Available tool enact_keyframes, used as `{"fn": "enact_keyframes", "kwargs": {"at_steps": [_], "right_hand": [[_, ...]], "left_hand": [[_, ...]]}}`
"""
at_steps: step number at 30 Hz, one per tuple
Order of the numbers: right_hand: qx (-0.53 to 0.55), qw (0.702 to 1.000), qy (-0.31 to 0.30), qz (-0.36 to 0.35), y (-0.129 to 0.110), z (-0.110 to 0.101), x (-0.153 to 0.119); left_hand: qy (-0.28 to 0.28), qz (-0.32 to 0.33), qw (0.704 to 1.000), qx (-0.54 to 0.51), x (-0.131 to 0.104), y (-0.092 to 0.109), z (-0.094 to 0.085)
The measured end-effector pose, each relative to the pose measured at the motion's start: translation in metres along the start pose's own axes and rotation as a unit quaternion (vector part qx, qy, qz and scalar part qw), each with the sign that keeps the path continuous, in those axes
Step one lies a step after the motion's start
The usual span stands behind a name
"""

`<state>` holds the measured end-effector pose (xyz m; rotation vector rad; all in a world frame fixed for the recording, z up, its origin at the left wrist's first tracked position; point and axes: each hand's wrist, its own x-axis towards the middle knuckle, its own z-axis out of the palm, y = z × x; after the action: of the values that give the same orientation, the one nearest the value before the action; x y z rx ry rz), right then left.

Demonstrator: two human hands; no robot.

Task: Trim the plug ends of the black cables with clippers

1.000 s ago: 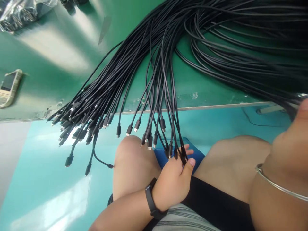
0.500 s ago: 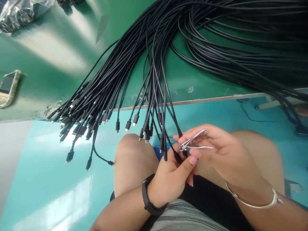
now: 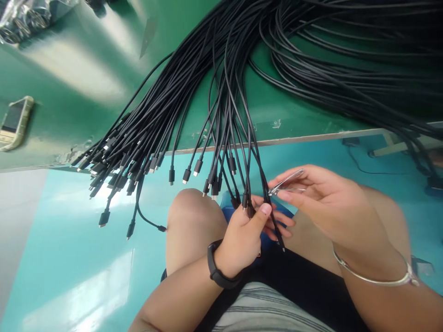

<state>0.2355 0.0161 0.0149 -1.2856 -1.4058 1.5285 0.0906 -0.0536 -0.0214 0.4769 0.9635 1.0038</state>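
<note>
Black USB cables point(image 3: 194, 69) hang in a thick bundle over the table edge, their plugs dangling above my lap. My left hand point(image 3: 249, 226) is closed on a cable point(image 3: 276, 223), thumb on top, with its plug end sticking out below the fingers. Other plugs hang against that hand's knuckles. In my right hand point(image 3: 321, 198) is a silver nail clipper point(image 3: 289, 180), pinched between thumb and fingers with its lever raised. The clipper's jaws are right at the held cable, just above my left thumb; whether they touch it I cannot tell.
The green table point(image 3: 114, 27) carries the cables, a phone in a pale case point(image 3: 15, 123) at the left and a clear plastic bag point(image 3: 31, 20) at the back left. More cables point(image 3: 346, 87) loop to the right. Below, a blue container point(image 3: 230, 212) shows between my knees.
My right hand and the clipper have moved slightly up and right. The left-hand fingers have shifted, and a cable's plug end now sticks out below them.
</note>
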Motion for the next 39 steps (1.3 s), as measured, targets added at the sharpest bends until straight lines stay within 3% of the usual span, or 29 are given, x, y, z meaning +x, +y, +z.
{"fn": "enact_keyframes", "kwargs": {"at_steps": [3,7,9,12,17,21,24,31,34,39], "right_hand": [[0.0,1.0,0.016,-0.002,-0.004,-0.004,0.002],[0.047,0.992,-0.101,0.064,-0.002,-0.007,0.005],[0.039,0.988,-0.123,0.088,0.0,-0.008,0.005],[0.019,0.994,-0.088,0.062,0.0,-0.009,0.005],[0.117,0.99,0.071,0.017,0.004,0.0,0.004],[0.249,0.964,0.095,-0.016,0.012,0.019,0.007],[0.309,0.943,0.118,-0.023,0.013,0.03,0.011],[0.314,0.948,0.036,-0.026,0.005,0.027,0.009],[0.286,0.957,0.046,-0.027,0.004,0.017,0.002],[0.235,0.971,0.035,0.03,0.005,0.013,-0.01]], "left_hand": [[0.005,0.002,1.0,-0.018,0.001,-0.002,0.0],[0.03,0.003,1.0,-0.001,0.002,-0.001,-0.001],[0.048,-0.004,0.999,0.024,0.003,-0.001,-0.002],[0.067,0.0,0.997,0.041,0.003,-0.002,-0.004],[0.008,0.003,0.998,0.065,0.004,-0.002,-0.006],[-0.022,0.017,0.991,0.131,0.008,0.001,-0.007],[-0.082,-0.022,0.992,0.091,0.008,0.005,-0.006],[0.043,0.005,0.998,0.039,0.003,0.009,0.005],[0.033,0.035,0.999,0.008,-0.003,0.011,0.004],[0.008,0.049,0.998,-0.036,-0.01,0.016,0.001]]}}
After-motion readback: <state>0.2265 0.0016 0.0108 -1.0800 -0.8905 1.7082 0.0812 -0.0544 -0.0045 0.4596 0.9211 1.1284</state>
